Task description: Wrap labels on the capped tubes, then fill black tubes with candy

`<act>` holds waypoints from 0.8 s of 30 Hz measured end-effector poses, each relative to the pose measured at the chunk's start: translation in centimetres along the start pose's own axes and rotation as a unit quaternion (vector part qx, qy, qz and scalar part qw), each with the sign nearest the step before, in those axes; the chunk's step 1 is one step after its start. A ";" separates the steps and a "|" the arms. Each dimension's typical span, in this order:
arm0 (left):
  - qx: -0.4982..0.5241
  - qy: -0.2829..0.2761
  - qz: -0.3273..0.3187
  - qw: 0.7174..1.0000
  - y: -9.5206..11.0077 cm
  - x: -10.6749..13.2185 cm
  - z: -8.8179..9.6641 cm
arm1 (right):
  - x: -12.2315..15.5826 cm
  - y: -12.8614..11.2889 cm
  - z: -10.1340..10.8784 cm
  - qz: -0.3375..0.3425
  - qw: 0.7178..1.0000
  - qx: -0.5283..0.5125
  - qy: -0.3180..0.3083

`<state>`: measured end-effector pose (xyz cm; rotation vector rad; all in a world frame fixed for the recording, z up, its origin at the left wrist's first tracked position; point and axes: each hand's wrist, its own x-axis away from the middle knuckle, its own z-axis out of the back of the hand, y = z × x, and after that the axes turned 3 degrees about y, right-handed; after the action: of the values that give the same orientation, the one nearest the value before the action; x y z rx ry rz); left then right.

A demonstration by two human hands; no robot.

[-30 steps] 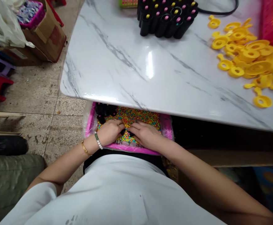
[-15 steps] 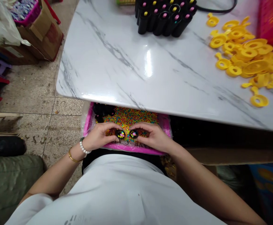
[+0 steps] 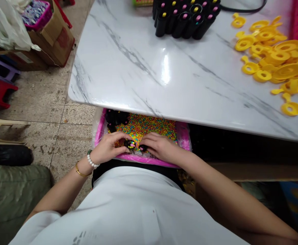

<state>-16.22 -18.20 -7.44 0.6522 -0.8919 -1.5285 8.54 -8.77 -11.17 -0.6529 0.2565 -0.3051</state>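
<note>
Over a pink plastic-lined tray (image 3: 149, 160) of small coloured beads (image 3: 151, 126), my left hand (image 3: 112, 144) grips a black tube (image 3: 130, 144) whose round mouth shows yellow, pink and green beads. Close beside it, my right hand (image 3: 160, 147) is closed around a second black tube (image 3: 142, 148), tilted, with pink beads at its mouth. The right fingers hide much of that tube. More black tubes (image 3: 116, 118) lie on the beads in the tray's far left corner.
A marbled white table (image 3: 123, 75) overhangs the tray's far side. On it stand several upright black tubes (image 3: 184, 25), with a heap of yellow ring-shaped plastic parts (image 3: 279, 56) to the right. A cardboard box (image 3: 53, 37) and plastic stools (image 3: 0, 90) are on the floor at left.
My right hand has turned over, tilting its tube so that less of the mouth shows. The left hand keeps its hold almost unchanged. The whole view has shifted slightly.
</note>
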 end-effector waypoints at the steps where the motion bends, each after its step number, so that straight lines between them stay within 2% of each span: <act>1: 0.013 0.004 0.006 1.000 -0.1 0.2 0.1 | 0.3 0.1 0.2 -0.017 0.998 -0.044 0.034; 4: 0.089 0.007 0.032 0.996 -0.3 0.8 0.1 | 1.3 0.0 0.9 -0.089 0.975 -0.173 0.110; 6: 0.139 -0.002 0.037 0.990 -0.3 0.9 0.0 | 1.7 -0.4 1.3 -0.131 0.956 -0.231 0.124; 8: 0.139 -0.011 0.028 0.990 -0.3 0.7 -0.2 | 1.7 -0.9 1.5 -0.155 0.946 -0.261 0.119; 13: -0.027 0.006 -0.029 0.999 -0.4 -0.4 0.0 | 1.2 -2.2 2.0 -0.136 0.958 -0.214 0.134; 17: -0.159 -0.046 -0.045 0.985 -0.9 -0.7 0.0 | 1.4 -2.6 2.4 -0.109 0.966 -0.181 0.152; 24: -0.221 -0.075 -0.011 0.972 -0.6 -0.6 -0.3 | 2.0 -2.9 2.7 -0.117 0.966 -0.171 0.158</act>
<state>-16.25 -17.70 -8.12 0.2243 -0.6222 -1.7399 10.68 -10.15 -7.59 -0.9795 0.5470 -0.6021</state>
